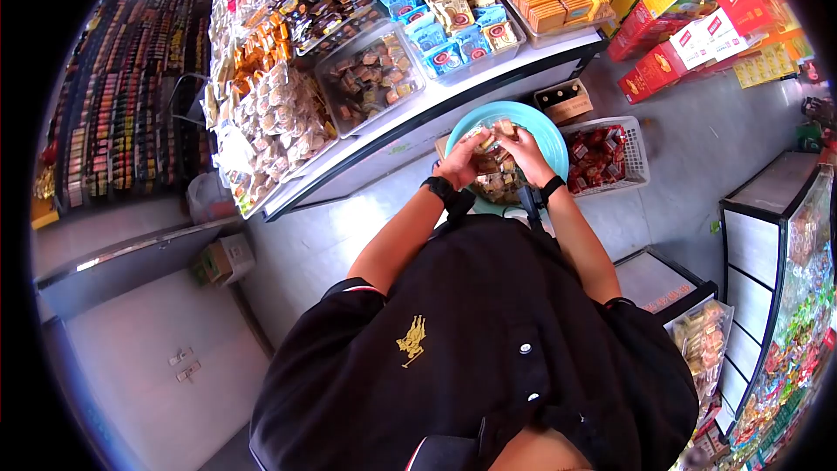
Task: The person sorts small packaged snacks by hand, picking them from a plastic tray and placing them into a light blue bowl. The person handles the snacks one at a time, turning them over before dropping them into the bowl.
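Teal basin (540,126) sat below the worktop (488,78); left hand (464,160) and right hand (526,150) each grasped wrapped sweets (497,179) inside, apparently mid-sorting; lifting them out would need firm grips.

The scene is brightly and evenly lit, colours vivid, with shadows soft and faint. A strong fisheye bends everything: straight shelf edges curve, and a black vignette rings the frame. Around the grip of the left hand (465,160) and right hand (526,153), detail is slightly soft. Far beyond it, toward the edges, packaging smears and stretches, with mild glare on the white shelf (453,92) edge above.
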The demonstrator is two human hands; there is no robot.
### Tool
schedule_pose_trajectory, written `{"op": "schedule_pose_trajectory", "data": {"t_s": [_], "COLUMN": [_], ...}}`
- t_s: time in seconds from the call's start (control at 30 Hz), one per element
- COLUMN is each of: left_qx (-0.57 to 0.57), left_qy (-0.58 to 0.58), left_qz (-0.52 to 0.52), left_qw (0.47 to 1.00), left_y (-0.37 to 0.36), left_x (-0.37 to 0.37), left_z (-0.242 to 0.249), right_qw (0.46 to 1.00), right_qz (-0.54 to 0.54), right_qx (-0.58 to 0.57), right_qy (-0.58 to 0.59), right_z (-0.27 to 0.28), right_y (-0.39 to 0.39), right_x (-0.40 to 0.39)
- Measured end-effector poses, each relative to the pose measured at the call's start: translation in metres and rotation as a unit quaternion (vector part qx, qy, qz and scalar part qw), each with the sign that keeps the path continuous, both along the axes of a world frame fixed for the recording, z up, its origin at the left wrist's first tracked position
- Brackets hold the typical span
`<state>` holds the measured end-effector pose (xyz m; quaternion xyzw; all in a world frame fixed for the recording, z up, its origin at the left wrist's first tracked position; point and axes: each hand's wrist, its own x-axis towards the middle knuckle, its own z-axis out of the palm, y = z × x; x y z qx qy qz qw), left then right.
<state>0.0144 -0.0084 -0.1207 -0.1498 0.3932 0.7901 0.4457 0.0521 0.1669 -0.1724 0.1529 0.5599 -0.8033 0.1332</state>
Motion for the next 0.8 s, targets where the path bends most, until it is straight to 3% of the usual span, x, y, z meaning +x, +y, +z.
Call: {"op": "schedule_pose_trajectory", "data": {"t_s": [0.1, 0.2, 0.4, 0.8], "left_qx": [0.026, -0.035, -0.019, -0.039], "left_qy": [-0.079, -0.087, -0.105, -0.065], "left_qz": [0.016, 0.036, 0.067, -0.021], "left_qw": [0.996, 0.995, 0.992, 0.997], "left_y": [-0.002, -0.001, -0.005, -0.009], "left_x": [-0.003, -0.002, -0.006, -0.002], "left_z": [-0.009, 0.011, -0.021, -0.015], "right_qw": [0.996, 0.983, 0.949, 0.933], "right_qz": [-0.034, -0.076, -0.107, -0.117], "right_qx": [-0.081, -0.154, -0.292, -0.341], "right_qy": [-0.026, -0.058, -0.054, -0.019], "right_z": [0.018, 0.017, 0.010, 0.040], "right_y": [0.004, 0.004, 0.014, 0.012], "right_x": [0.003, 0.002, -0.001, -0.004]}}
